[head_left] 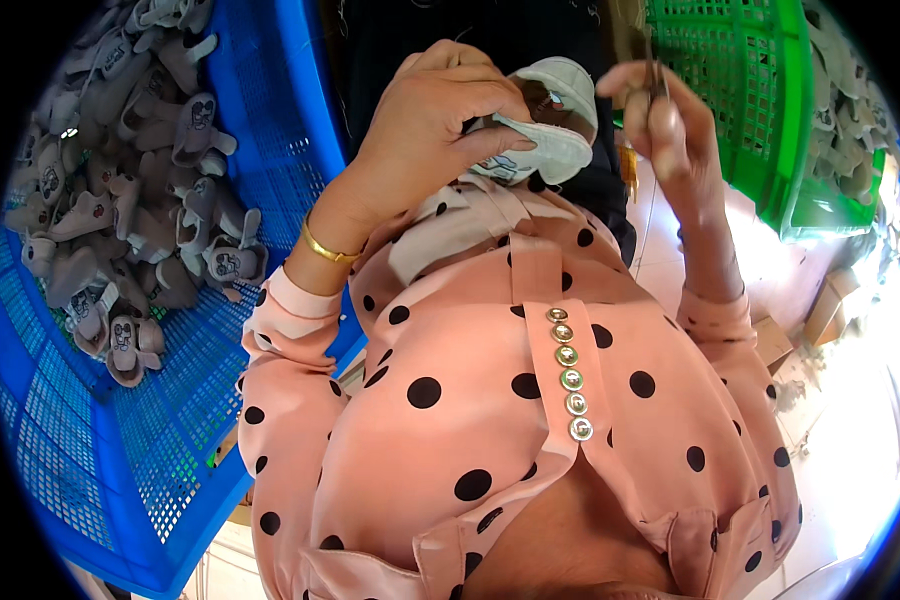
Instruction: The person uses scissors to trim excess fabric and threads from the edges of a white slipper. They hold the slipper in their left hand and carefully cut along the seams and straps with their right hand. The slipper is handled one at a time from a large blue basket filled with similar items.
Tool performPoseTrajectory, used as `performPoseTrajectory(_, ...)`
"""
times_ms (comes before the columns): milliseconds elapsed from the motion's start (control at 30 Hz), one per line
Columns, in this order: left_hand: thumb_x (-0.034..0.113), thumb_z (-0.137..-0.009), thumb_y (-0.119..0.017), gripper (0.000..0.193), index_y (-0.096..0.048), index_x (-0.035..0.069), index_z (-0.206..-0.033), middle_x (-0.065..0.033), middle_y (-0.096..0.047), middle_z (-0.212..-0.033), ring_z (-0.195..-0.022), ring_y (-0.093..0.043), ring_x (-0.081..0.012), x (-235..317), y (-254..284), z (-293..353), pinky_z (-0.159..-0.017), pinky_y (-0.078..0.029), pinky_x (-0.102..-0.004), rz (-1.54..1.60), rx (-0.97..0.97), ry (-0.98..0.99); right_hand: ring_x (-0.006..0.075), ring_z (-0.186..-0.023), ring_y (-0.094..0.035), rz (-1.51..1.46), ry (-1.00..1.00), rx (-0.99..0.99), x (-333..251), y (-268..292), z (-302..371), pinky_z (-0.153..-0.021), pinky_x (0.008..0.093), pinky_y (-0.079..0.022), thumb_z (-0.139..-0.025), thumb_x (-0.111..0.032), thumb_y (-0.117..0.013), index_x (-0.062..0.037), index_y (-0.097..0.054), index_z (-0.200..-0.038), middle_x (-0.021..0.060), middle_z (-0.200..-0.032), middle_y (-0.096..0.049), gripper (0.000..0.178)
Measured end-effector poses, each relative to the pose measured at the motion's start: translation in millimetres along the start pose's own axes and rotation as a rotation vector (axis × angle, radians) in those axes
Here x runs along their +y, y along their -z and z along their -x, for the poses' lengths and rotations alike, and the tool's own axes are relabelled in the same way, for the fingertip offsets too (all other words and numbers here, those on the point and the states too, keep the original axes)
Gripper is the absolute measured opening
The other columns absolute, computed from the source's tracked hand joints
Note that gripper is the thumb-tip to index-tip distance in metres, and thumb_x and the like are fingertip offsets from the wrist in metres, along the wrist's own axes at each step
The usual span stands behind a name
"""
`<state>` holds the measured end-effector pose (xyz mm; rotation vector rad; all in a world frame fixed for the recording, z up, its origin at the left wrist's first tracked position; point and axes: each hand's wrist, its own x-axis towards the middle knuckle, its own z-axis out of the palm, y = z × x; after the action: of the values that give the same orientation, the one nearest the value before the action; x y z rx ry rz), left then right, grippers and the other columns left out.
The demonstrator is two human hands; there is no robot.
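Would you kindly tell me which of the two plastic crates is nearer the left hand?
The blue crate, on the same side as the left hand; the other, the green crate, stands nearer the right hand.

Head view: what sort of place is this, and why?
Probably a shoe workshop: a blue crate heaped with small shoes, a green crate of similar pieces, a shoe in the left hand.

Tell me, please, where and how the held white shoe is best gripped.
Grip the white shoe by its rounded right end, probably from the right: that end sticks out free, while the left hand covers its left side.
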<state>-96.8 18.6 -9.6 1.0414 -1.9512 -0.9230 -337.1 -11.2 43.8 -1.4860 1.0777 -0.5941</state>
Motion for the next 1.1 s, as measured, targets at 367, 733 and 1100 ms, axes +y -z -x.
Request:
performPoseTrajectory(367, 0.010, -0.085, -0.075, 0.016, -0.073, 0.000, -0.097, 0.0000, -0.062, -0.075, -0.068, -0.054, -0.0042, 67, 15, -3, -0.058, -0.042, -0.0179, 0.386, 0.214, 0.440, 0.0013, -0.057, -0.034, -0.316, -0.136, -0.050, -31, -19, -10, -0.051, 0.0202, -0.030, -0.099, -0.019, -0.056, -0.0018, -0.058, -0.091, -0.0071, -0.063, -0.041, 0.020)
performPoseTrajectory(733, 0.013, -0.089, -0.069, 0.019, -0.071, -0.002, -0.100, 0.0003, -0.065, -0.073, -0.059, -0.049, 0.0004, 59, -4, 28, -0.050, -0.035, -0.0156, 0.852, 0.275, 0.896, 0.0223, -0.059, -0.061, 0.612, 0.296, 0.056, -11, -10, -7, -0.053, 0.0281, -0.046, -0.086, -0.038, -0.070, -0.0060, -0.058, -0.088, 0.0082, -0.066, -0.061, 0.034)
performPoseTrajectory(1100, 0.015, -0.091, -0.069, 0.014, -0.071, 0.002, -0.095, 0.0012, -0.065, -0.077, -0.068, -0.054, -0.0032, 57, -11, 26, -0.060, -0.042, -0.0173, 0.820, 0.252, 0.885, 0.0223, -0.048, -0.051, 1.104, 0.424, 0.091, -17, -16, -1, -0.047, 0.0320, -0.041, -0.079, -0.040, -0.075, -0.0106, -0.051, -0.072, 0.0036, -0.055, -0.050, 0.039)
